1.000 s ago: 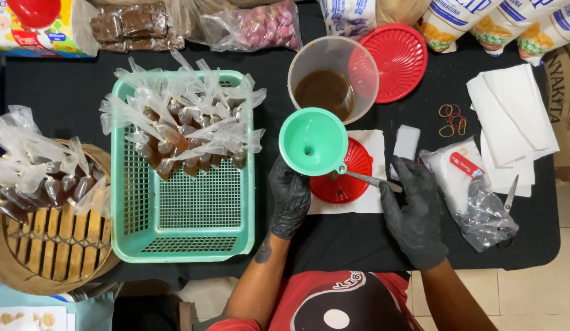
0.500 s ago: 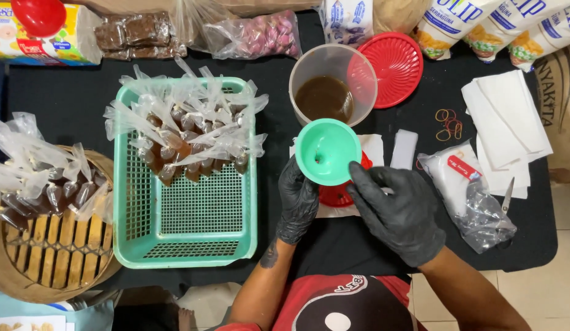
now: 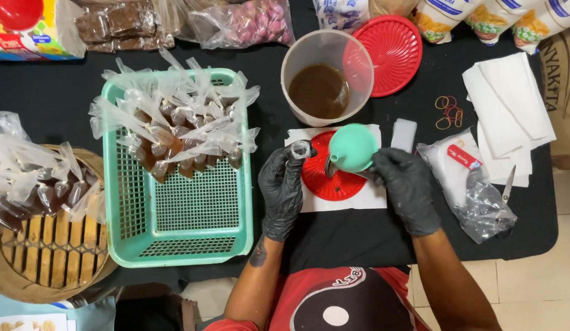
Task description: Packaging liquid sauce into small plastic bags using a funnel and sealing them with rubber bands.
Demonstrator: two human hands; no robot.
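Your right hand [image 3: 407, 187] pinches the green funnel [image 3: 352, 147], tilted over the red lid [image 3: 334, 181]. Your left hand [image 3: 282, 187] pinches a small clear bag [image 3: 301, 149] just left of the funnel.

Bright, even light; sharp focus.

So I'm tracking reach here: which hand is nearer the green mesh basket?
Left. The left hand sits just beside the green mesh basket, at its right wall; the right hand is farther off, holding the green funnel.
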